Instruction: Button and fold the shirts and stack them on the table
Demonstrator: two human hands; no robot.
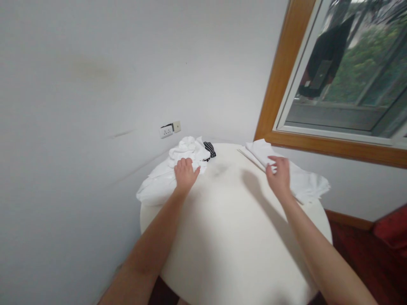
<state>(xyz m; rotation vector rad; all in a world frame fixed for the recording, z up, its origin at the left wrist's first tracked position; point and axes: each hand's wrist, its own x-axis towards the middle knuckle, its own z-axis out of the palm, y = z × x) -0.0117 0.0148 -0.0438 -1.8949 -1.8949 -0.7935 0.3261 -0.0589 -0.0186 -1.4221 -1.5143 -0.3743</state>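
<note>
My left hand (186, 174) lies on the right edge of a crumpled heap of white cloth (162, 180), thumb spread out to the right. At the heap's far right end shows a black-and-white striped piece of fabric (210, 150). Over on the right, my right hand (280, 174) is slightly blurred, its fingers curved and thumb apart, with nothing visible between them. It is over or against a folded white cloth (307, 184); whether it touches the cloth I cannot tell. A thin pale stick-like strip (251, 159) runs along that cloth's near edge, partly hidden by my hand and forearm.
Both cloths rest on a round white table (235, 237) pushed near the wall. A wall socket (166, 131) is behind the left heap. A wood-framed window (265, 127) rises behind the right cloth. Dark red floor (352, 250) shows at the right.
</note>
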